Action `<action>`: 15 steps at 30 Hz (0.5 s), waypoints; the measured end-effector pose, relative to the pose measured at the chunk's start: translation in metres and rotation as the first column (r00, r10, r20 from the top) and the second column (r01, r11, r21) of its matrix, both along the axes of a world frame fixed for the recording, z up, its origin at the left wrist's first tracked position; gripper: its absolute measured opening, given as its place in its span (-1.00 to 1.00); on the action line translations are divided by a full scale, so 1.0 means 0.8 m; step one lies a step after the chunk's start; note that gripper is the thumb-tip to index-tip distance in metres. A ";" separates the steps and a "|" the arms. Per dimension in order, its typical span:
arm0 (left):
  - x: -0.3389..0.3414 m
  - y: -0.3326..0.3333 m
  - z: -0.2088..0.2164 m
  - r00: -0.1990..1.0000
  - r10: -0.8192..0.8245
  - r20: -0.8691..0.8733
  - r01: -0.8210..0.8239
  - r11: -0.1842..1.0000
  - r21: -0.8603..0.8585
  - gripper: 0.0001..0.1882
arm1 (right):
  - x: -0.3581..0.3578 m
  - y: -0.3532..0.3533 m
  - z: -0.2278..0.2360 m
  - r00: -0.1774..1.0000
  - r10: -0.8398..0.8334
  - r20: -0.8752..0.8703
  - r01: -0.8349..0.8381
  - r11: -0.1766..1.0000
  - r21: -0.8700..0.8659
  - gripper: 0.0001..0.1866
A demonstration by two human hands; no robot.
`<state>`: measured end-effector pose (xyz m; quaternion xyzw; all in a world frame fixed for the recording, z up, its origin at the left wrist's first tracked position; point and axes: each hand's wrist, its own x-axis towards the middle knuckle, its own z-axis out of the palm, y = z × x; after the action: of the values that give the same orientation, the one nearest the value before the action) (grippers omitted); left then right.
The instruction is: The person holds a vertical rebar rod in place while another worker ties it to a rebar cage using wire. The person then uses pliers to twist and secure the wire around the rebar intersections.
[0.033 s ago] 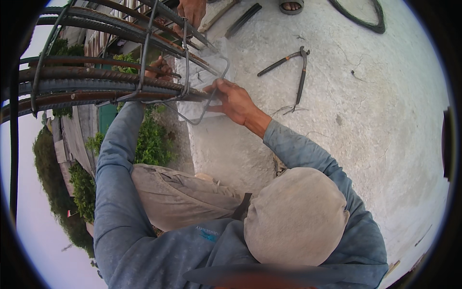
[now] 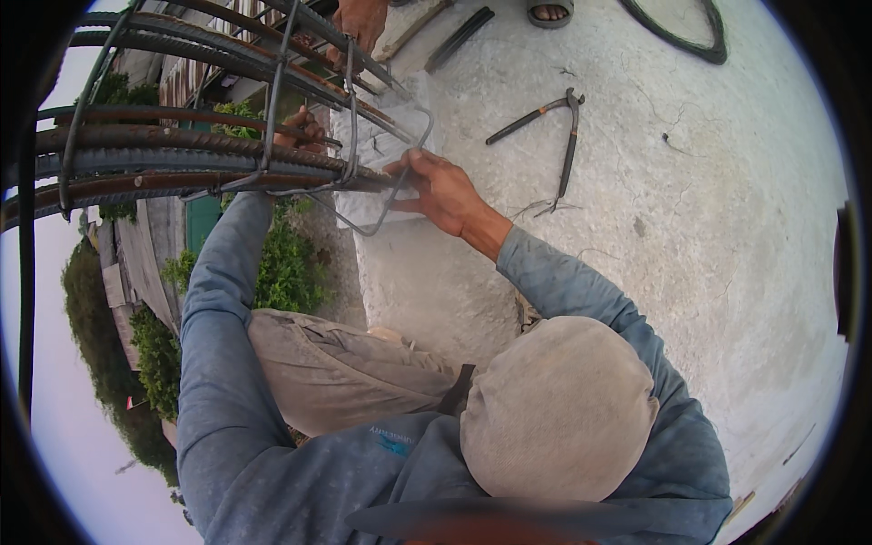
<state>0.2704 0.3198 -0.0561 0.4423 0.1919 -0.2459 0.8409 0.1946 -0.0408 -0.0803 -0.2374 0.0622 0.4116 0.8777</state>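
Note:
A rebar cage [image 2: 154,150] of ribbed rusty bars comes in from the upper left, ringed by bent steel stirrups [image 2: 274,100]. At its near end, my right hand [image 2: 447,195] closes on the last stirrup [image 2: 385,211], fingers and thumb about its side next to the bar ends. My left arm reaches under the cage, and my left hand [image 2: 304,130] shows behind the lower bars with curled fingers. Bars partly cover that hand, so what it holds cannot be made out. Beyond the cage, another person's hand [image 2: 361,23] is at the upper bars.
Pincers [image 2: 570,136] with dark handles lie spread on the pale concrete slab [image 2: 672,236]. A coil of dark wire [image 2: 677,32] and dark rods [image 2: 460,38] lie farther back. A co-worker's sandalled foot [image 2: 550,12] stands there. Left of the slab edge, greenery [image 2: 286,263] shows below.

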 end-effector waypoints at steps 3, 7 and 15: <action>0.005 -0.005 0.002 0.999 0.020 0.033 -0.020 1.000 0.010 -0.62 | 0.005 0.001 0.002 1.000 -0.004 0.015 0.005 1.000 -0.006 -0.74; 0.003 -0.016 0.010 0.998 0.056 0.039 -0.057 0.998 0.035 -0.62 | 0.008 0.001 0.003 1.000 -0.003 -0.004 0.003 1.000 -0.018 -0.73; 0.000 -0.030 0.018 0.991 0.135 0.017 -0.136 0.987 0.088 -0.64 | 0.008 0.001 0.001 1.000 0.003 0.029 -0.003 1.000 -0.012 -0.73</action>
<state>0.2701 0.2962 -0.0420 0.4667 0.2275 -0.1768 0.8361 0.2007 -0.0402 -0.0792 -0.2486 0.0518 0.4090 0.8765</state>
